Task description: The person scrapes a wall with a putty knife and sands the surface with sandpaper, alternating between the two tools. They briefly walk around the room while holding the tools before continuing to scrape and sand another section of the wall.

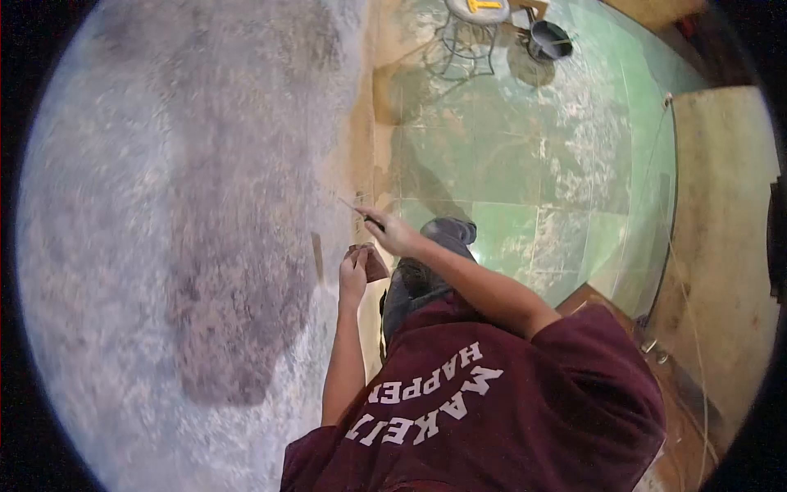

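Note:
My left hand [354,269] is closed on a flat reddish-brown piece [376,264], close beside the mottled grey wall [238,205]. Just above it, my right hand [395,233] grips the dark handle of a thin tool [374,221]. The tool's narrow tip points up and left at the wall's lower edge; whether it touches is too small to tell. A narrow brown strip or mark [318,258] shows on the wall left of my hands.
A round stool [478,10] with a yellow tool [484,4] on it stands at the top, beside a black bucket [550,41]. Green tiles [504,164] cover the floor. At the right are a pale panel [725,205] and a thin cord [693,303].

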The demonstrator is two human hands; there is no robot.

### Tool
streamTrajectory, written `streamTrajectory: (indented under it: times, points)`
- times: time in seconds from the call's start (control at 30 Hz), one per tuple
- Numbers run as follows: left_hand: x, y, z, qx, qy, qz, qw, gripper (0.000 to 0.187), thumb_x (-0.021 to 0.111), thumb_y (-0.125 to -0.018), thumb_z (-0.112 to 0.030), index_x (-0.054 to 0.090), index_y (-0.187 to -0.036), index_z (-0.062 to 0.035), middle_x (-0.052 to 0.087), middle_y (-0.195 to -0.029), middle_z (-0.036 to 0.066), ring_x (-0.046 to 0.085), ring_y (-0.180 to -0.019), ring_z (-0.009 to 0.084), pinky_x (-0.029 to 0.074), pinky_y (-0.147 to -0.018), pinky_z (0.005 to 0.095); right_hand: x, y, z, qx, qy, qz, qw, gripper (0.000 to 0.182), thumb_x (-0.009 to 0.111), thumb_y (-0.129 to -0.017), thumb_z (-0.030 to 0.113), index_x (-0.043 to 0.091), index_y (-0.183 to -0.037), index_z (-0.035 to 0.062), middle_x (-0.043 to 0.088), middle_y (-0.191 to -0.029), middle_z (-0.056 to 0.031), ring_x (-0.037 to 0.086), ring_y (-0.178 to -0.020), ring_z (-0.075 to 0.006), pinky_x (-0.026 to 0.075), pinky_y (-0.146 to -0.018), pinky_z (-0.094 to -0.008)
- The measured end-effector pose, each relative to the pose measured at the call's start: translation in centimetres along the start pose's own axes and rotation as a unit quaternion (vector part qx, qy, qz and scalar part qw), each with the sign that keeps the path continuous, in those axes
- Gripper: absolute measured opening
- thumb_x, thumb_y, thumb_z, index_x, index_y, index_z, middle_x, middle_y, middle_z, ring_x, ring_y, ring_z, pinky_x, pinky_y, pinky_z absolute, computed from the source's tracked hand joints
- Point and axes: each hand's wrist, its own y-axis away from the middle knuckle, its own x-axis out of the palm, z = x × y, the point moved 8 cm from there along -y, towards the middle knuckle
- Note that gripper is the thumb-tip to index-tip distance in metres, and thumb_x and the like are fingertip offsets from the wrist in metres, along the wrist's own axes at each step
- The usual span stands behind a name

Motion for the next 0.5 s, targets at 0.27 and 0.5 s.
streamTrajectory:
  times: [0.27, 0.5]
  points:
    - [2.7, -5.6, 5.6, -0.196, 0.321, 0.012, 0.927, 0.070, 0.031, -0.107, -0.055, 0.053, -0.138, 0.0037, 0.059, -0.135, 0.014, 0.054, -0.126, 0.0217, 0.041, -0.107, 0.0352, 5.3, -0.5, -5.0, 0.130, -0.085, -0.087, 0.984, 0.042, 0.049, -0.103, 0.030, 0.054, -0.141, 0.0113, 0.068, -0.111, -0.0254, 0.065, -0.104, -0.0407, 0.051, -0.090, -0.0461]
    - [4.2, -8.2, 6.0, -0.238, 0.192, 0.026, 0.952, 0.074, 0.032, -0.104, -0.062, 0.059, -0.131, 0.0011, 0.062, -0.120, 0.009, 0.057, -0.110, 0.0201, 0.043, -0.101, 0.0321, 7.6, -0.9, -10.2, 0.179, -0.178, -0.069, 0.965, 0.047, 0.050, -0.101, 0.022, 0.047, -0.148, 0.0156, 0.069, -0.105, -0.0267, 0.068, -0.096, -0.0431, 0.052, -0.085, -0.0477]
